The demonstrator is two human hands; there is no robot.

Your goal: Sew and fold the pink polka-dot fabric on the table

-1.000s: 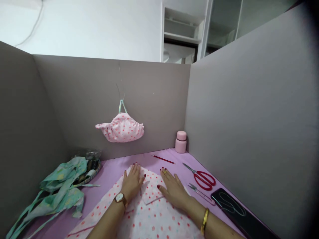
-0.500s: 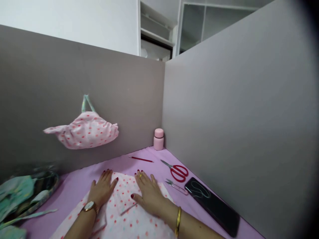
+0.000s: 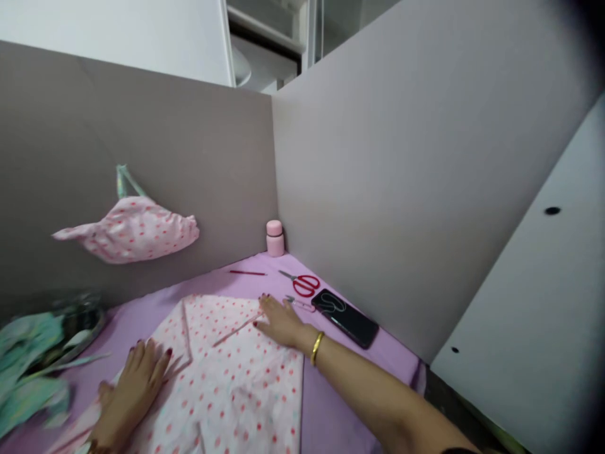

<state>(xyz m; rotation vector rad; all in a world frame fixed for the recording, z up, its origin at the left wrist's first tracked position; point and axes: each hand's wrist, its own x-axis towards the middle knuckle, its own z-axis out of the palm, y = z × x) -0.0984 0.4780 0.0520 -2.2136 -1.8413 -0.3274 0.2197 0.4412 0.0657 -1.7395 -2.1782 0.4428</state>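
Note:
A pink cloth with red dots (image 3: 236,378) lies spread over the purple table cover (image 3: 331,391), with a few creases and folds on its left side. My left hand (image 3: 135,384) rests flat on the cloth's left part, fingers stretched out. Palm down, my right hand (image 3: 278,318) presses on the cloth's upper right corner, its fingers extended and a gold bangle on the wrist. Just beyond the right fingers are small pink-handled thread snips (image 3: 301,304) and red-handled scissors (image 3: 305,285). Neither hand grips anything.
A black phone (image 3: 347,318) with a looped cord on it lies at right. A red pencil (image 3: 248,273) and pink bottle (image 3: 275,239) are at the back. Green cloth pieces (image 3: 28,353) lie at left. A dotted cloth bundle (image 3: 137,230) hangs on the grey partition (image 3: 227,164).
My left hand has slid toward me and to the left across the cloth. The right hand stays at the cloth's upper right. The view has turned right, showing more of the cloth.

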